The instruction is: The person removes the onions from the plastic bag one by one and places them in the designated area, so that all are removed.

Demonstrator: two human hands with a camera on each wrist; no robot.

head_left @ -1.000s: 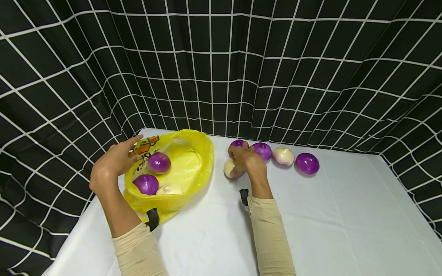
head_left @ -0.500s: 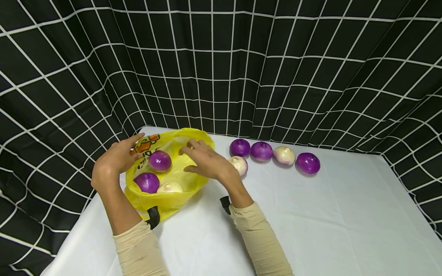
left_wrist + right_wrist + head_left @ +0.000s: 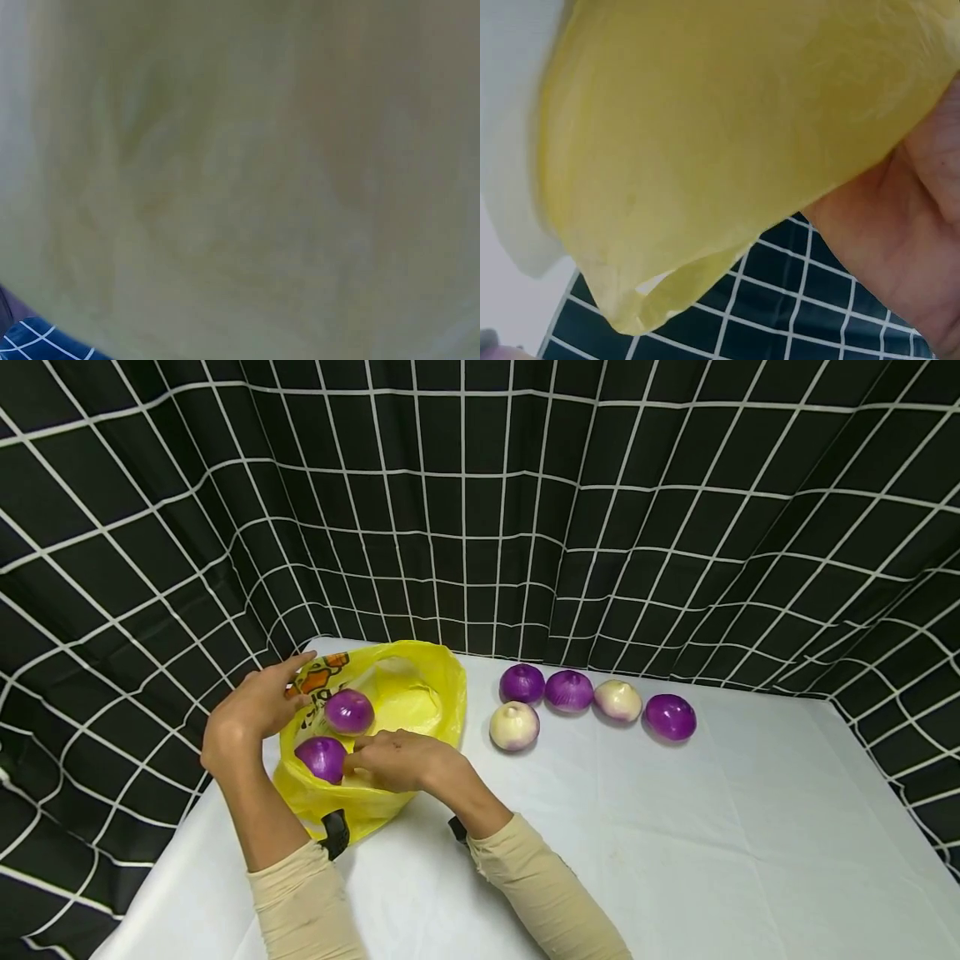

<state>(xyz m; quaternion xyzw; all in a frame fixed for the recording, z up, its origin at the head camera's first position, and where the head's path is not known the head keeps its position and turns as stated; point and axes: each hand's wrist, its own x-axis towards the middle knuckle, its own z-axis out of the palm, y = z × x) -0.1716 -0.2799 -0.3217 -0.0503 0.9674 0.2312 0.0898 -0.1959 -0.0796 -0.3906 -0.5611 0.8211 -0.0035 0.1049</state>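
A yellow plastic bag point(image 3: 438, 735) lies with its mouth open on the left of the table. My left hand point(image 3: 251, 710) holds its left rim, thumb toward the inside. Two peeled red onions point(image 3: 349, 712) show in the bag. My right hand point(image 3: 397, 760) reaches over the near rim, fingers curled down round a whitish onion that the hand almost wholly covers. In the right wrist view the bag's side point(image 3: 690, 135) hides the fingers, leaving part of the palm visible. Blurred bag plastic point(image 3: 240, 187) fills the left wrist view.
Right of the bag, a whitish onion point(image 3: 514, 727) sits in front of a row along the back: two purple onions point(image 3: 522, 683), another whitish one point(image 3: 618, 702) and a purple one point(image 3: 670, 718). A white cloth point(image 3: 675, 843) covers the table. Black gridded curtains point(image 3: 495, 510) surround it.
My right hand has let go of the whitish onion beside the row, crossed left over the bag and lowered onto the whitish onion inside. My left hand stays at the bag's rim.
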